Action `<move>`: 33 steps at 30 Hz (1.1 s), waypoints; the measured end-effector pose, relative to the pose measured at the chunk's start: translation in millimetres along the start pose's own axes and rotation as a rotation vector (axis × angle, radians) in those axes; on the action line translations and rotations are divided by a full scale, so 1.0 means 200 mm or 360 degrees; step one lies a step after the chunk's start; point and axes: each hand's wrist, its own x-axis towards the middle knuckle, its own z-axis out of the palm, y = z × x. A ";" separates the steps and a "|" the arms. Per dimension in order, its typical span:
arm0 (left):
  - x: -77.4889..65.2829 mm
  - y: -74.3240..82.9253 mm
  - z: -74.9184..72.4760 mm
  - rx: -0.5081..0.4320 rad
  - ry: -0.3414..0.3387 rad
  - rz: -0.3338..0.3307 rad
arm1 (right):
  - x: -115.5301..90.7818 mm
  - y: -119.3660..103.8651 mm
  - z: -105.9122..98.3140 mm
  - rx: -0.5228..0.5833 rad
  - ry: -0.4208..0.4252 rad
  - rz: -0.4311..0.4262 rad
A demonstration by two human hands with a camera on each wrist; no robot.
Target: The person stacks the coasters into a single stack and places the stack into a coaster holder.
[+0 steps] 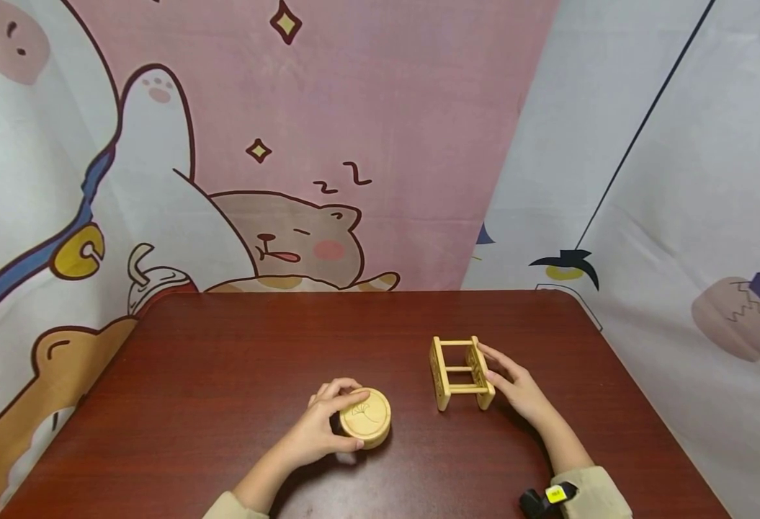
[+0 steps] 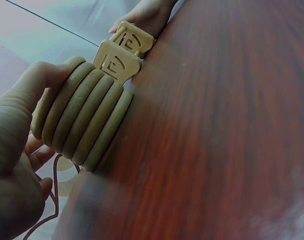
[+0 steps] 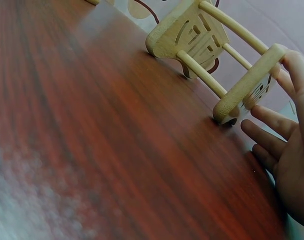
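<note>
My left hand (image 1: 321, 425) grips a stack of round pale wooden coasters (image 1: 367, 417), thumb on one side and fingers round the other. The top coaster carries an engraved ginkgo leaf. Several layers show in the left wrist view, where the lowest coaster (image 2: 109, 131) is right at the tabletop. To the right stands a small wooden rack (image 1: 441, 375) with two cut-out side panels joined by round rods. My right hand (image 1: 519, 389) is at its right panel (image 3: 252, 82), relaxed fingers touching the outer face without curling round it.
Both things are on a dark red-brown wooden table (image 1: 224, 360). Cartoon-printed cloth (image 1: 405, 144) hangs behind the table and along its sides. A black wrist camera with a yellow label (image 1: 556, 494) is strapped at the right sleeve (image 1: 592, 494).
</note>
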 end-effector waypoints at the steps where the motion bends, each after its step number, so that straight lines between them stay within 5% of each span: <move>1: 0.00 0.00 0.00 0.0000 0.0000 0.0001 | 0.00 0.00 0.00 0.0000 -0.0002 0.0000; 15: 0.01 0.01 -0.03 -0.0031 0.0035 0.0050 | 0.01 -0.02 0.00 -0.0059 0.0006 -0.0017; 33: -0.03 0.04 -0.06 -0.0038 0.0119 0.0021 | 0.00 -0.10 -0.02 0.0090 0.0070 -0.0258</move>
